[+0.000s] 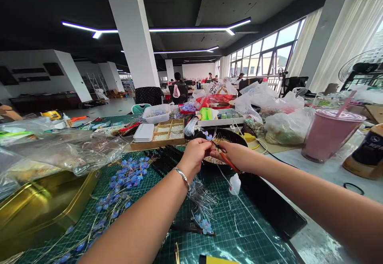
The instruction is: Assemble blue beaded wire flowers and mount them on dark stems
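Note:
My left hand (196, 152), with a silver bangle on its wrist, is closed in a pinch on a thin wire stem tipped with a small blue beaded flower (208, 136). My right hand (231, 155) is closed around a red-handled tool (228, 161), its tip meeting the wire by my left fingers. Both hands hover over the near rim of a black round tray (236, 137) holding gold wire bits. A bunch of thin silver wires (202, 194) hangs below my left wrist.
A green cutting mat (233, 224) carries blue beaded flowers (125, 176), a small white glue bottle (235, 184) and black sticks. A gold tin lid (44, 208) lies left, a wooden bead box (167, 132) behind, a pink drink cup (329, 134) right. People sit far back.

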`<action>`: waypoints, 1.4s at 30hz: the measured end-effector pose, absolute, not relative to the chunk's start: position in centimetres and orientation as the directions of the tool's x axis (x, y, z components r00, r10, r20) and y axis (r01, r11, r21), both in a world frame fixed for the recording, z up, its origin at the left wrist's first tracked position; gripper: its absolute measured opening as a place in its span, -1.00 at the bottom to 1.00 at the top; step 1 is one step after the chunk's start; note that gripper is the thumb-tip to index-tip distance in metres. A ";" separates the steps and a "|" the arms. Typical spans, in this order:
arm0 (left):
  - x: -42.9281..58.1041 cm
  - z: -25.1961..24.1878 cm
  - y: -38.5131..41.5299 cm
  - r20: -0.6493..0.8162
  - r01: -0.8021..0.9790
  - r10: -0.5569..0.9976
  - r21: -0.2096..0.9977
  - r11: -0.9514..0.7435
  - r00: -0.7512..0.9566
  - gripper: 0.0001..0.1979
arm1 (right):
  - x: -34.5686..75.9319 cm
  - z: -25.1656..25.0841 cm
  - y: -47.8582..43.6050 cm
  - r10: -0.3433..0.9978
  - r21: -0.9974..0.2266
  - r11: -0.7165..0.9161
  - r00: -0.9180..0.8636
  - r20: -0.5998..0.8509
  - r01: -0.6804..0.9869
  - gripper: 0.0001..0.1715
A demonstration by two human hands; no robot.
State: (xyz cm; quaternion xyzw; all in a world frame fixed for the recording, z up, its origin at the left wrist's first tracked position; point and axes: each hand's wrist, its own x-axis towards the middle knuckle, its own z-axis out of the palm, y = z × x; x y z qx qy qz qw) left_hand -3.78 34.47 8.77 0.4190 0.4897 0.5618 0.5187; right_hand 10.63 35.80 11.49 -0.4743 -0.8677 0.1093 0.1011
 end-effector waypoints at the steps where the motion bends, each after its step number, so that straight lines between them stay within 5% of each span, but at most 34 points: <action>1: -3.8 8.7 34.6 -0.039 -0.175 0.993 0.984 0.019 -0.108 -0.76 | 10.5 11.5 35.8 0.845 -0.281 0.523 -0.533 0.046 0.805 -0.67; 15: -4.5 8.1 34.3 -0.060 -0.186 0.995 0.982 0.044 -0.083 -0.76 | 11.7 12.5 35.1 0.880 -0.285 0.443 -0.473 -0.044 0.850 -0.63; 31: -4.7 11.3 29.0 0.099 -0.224 0.989 0.972 -0.072 0.109 -0.88 | 12.7 14.0 28.6 0.789 -0.458 0.587 -0.598 0.141 0.667 -0.62; 42: -4.0 10.7 31.2 0.046 -0.221 0.993 0.975 -0.021 0.106 -0.83 | 13.0 12.8 31.8 0.784 -0.400 0.609 -0.596 0.172 0.685 -0.66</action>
